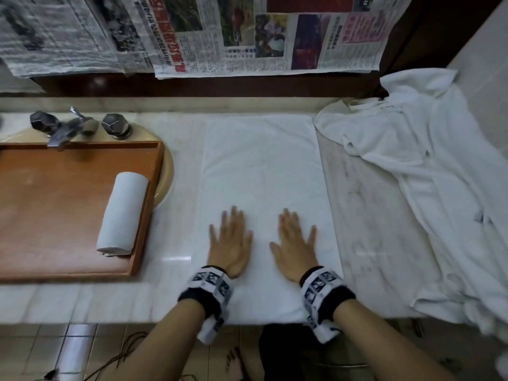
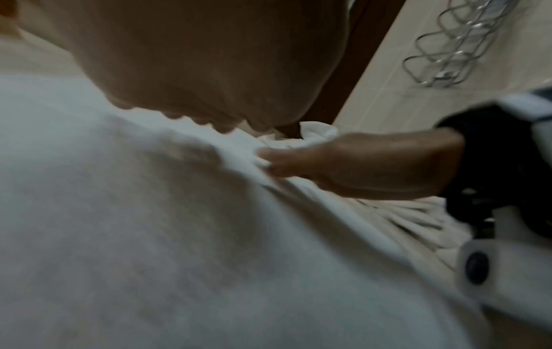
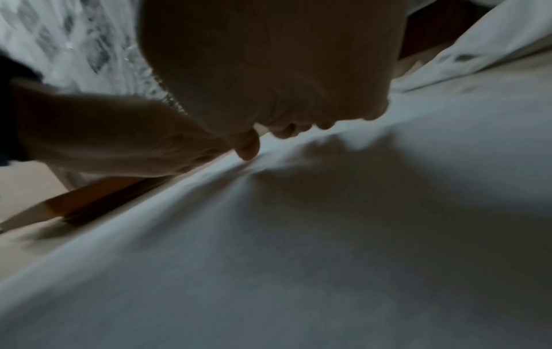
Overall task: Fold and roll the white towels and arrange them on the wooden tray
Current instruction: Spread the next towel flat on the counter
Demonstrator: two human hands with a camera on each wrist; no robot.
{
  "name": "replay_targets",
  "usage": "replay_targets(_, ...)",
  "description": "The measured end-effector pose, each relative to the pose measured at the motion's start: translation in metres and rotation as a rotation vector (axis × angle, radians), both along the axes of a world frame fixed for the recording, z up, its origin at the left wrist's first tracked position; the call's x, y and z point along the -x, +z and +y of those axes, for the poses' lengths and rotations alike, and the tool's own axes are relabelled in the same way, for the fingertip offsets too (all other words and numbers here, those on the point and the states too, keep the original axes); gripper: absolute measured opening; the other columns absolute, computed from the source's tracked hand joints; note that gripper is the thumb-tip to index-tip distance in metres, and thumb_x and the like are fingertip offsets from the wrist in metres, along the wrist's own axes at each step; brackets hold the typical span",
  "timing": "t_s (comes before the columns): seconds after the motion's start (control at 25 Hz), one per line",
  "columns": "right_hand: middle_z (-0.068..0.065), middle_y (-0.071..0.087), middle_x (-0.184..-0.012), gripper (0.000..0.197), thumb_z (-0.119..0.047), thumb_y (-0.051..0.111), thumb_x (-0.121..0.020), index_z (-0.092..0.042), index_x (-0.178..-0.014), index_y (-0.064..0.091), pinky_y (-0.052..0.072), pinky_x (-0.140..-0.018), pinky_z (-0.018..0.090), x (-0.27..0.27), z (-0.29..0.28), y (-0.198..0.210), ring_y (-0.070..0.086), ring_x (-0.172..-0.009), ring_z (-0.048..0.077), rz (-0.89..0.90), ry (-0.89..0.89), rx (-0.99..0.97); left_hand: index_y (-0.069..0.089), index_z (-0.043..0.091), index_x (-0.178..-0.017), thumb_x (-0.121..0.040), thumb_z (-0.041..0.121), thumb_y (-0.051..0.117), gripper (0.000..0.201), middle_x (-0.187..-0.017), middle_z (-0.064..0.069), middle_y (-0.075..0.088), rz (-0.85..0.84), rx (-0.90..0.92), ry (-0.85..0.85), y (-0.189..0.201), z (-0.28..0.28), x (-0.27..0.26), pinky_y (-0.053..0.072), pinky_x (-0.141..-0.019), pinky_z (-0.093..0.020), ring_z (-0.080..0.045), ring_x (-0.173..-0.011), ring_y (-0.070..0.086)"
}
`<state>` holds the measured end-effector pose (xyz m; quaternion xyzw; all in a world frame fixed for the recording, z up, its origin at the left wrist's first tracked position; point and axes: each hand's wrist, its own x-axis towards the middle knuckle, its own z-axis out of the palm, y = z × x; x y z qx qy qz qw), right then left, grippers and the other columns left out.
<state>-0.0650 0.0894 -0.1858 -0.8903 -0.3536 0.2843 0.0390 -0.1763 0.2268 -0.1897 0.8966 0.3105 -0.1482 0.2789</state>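
I see a marble counter [image 1: 176, 188] across the frame, newspaper sheets [image 1: 247, 34] hanging on the wall behind it. On the right end lies a heap of crumpled white towels [image 1: 428, 171], unfolded, well apart from the tray. In the middle a flat towel [image 1: 261, 166] is spread lengthwise toward the wall, near edge at the counter lip. The wooden tray [image 1: 49, 210] sits on the left over a beige sink [image 1: 167, 171], with a tap [image 1: 68, 127] just behind it. One rolled towel [image 1: 122, 213] lies in the tray along its right wall, near end toward me.

Both hands press on the near part of the flat towel, side by side but not touching. Left hand [image 1: 231, 240]: palm down, fingers straight and spread, gripping nothing. Right hand [image 1: 295, 240]: same, flat, fingers splayed, thumb pointing in at the left one. From the left wrist view I see the right hand [image 2: 358, 163] resting on cloth, blurred; from the right wrist view the left hand [image 3: 119, 139] is dark, fingertips on the towel. Each wrist carries a black strap with a white camera mount [image 1: 211, 287]
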Motion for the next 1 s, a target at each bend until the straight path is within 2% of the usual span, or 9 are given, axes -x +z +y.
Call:
replay_targets(0.08, -0.004, -0.026, -0.158, 0.062, -0.039, 0.019, -0.104, -0.017, -0.153, -0.014, -0.013, -0.115, 0.055, 0.03, -0.004, -0.009, -0.022, -0.146, 0.015, 0.009, 0.198, -0.04, -0.013, 0.024, -0.153, -0.103, 0.045, 0.009, 0.059, -0.155, 0.009, -0.027, -0.023, -0.003, -0.178, -0.009, -0.028, 0.007, -0.018, -0.115, -0.044, -0.013, -0.144, -0.025)
replay_targets(0.12, -0.005, -0.026, -0.158, 0.062, -0.039, 0.019, -0.104, -0.018, -0.153, -0.014, -0.012, -0.116, 0.054, 0.024, -0.014, -0.014, -0.022, -0.146, 0.014, -0.002, 0.178, -0.026, -0.012, 0.025, -0.154, -0.103, 0.045, 0.009, 0.059, -0.155, 0.01, -0.027, -0.006, -0.043, -0.162, -0.015, -0.02, 0.018, -0.018, -0.116, -0.045, -0.013, -0.145, -0.023)
replay_targets(0.28, -0.002, -0.03, -0.157, 0.068, -0.045, 0.018, -0.102, -0.014, -0.152, -0.016, -0.01, -0.114, 0.061, -0.027, -0.051, -0.017, -0.022, -0.146, 0.016, -0.068, -0.297, 0.149, -0.011, 0.018, -0.154, -0.103, 0.044, 0.012, 0.062, -0.16, 0.002, -0.021, 0.161, -0.141, 0.21, -0.016, 0.041, 0.055, -0.012, -0.117, -0.053, -0.02, -0.147, -0.019)
replay_targets(0.32, 0.0, -0.029, -0.157, 0.069, -0.045, 0.019, -0.102, -0.012, -0.151, -0.017, -0.011, -0.114, 0.061, -0.017, -0.048, -0.013, -0.022, -0.146, 0.018, -0.063, -0.281, 0.137, -0.011, 0.016, -0.154, -0.102, 0.044, 0.01, 0.062, -0.16, 0.0, -0.02, 0.139, -0.125, 0.198, -0.011, 0.032, 0.053, -0.013, -0.116, -0.053, -0.02, -0.147, -0.019)
replay_targets(0.48, -0.003, -0.024, -0.159, 0.062, -0.038, 0.018, -0.104, -0.017, -0.153, -0.014, -0.009, -0.116, 0.057, 0.054, -0.021, -0.02, -0.02, -0.146, 0.015, -0.047, 0.189, -0.064, -0.011, 0.02, -0.154, -0.102, 0.044, 0.006, 0.059, -0.156, 0.006, -0.025, -0.065, -0.013, -0.166, -0.011, -0.043, 0.032, -0.013, -0.119, -0.044, -0.015, -0.147, -0.019)
replay_targets(0.56, -0.004, -0.024, -0.159, 0.062, -0.038, 0.018, -0.104, -0.017, -0.153, -0.013, -0.008, -0.116, 0.057, 0.036, -0.037, -0.028, -0.019, -0.147, 0.015, -0.085, 0.059, -0.001, -0.01, 0.023, -0.153, -0.1, 0.044, 0.004, 0.059, -0.155, 0.008, -0.025, -0.035, -0.098, -0.135, -0.022, -0.025, 0.05, -0.013, -0.118, -0.043, -0.015, -0.147, -0.017)
replay_targets(0.68, 0.001, -0.026, -0.158, 0.066, -0.043, 0.015, -0.102, -0.012, -0.152, -0.015, -0.012, -0.113, 0.061, 0.015, -0.058, -0.026, -0.022, -0.146, 0.018, -0.13, -0.241, 0.132, -0.01, 0.015, -0.153, -0.102, 0.043, 0.009, 0.062, -0.159, 0.0, -0.02, 0.088, -0.173, 0.183, -0.023, 0.006, 0.072, -0.016, -0.115, -0.047, -0.02, -0.147, -0.018)
replay_targets(0.88, -0.001, -0.01, -0.161, 0.064, -0.04, 0.012, -0.097, -0.015, -0.154, -0.002, -0.006, -0.116, 0.057, 0.08, -0.029, -0.039, -0.013, -0.148, 0.017, -0.194, 0.223, -0.135, -0.01, 0.019, -0.153, -0.093, 0.046, -0.007, 0.066, -0.16, 0.001, -0.018, -0.118, -0.124, -0.12, -0.031, -0.074, 0.046, -0.015, -0.118, -0.041, -0.014, -0.147, -0.019)
replay_targets(1.0, -0.001, 0.008, -0.163, 0.061, -0.037, 0.016, -0.097, -0.017, -0.154, 0.012, 0.0, -0.118, 0.05, 0.075, -0.04, -0.049, 0.002, -0.149, 0.016, -0.272, 0.184, -0.133, -0.005, 0.019, -0.155, -0.095, 0.045, -0.004, 0.065, -0.162, 0.003, -0.012, -0.074, -0.258, -0.125, -0.042, -0.069, 0.058, -0.012, -0.119, -0.042, -0.013, -0.148, -0.015)
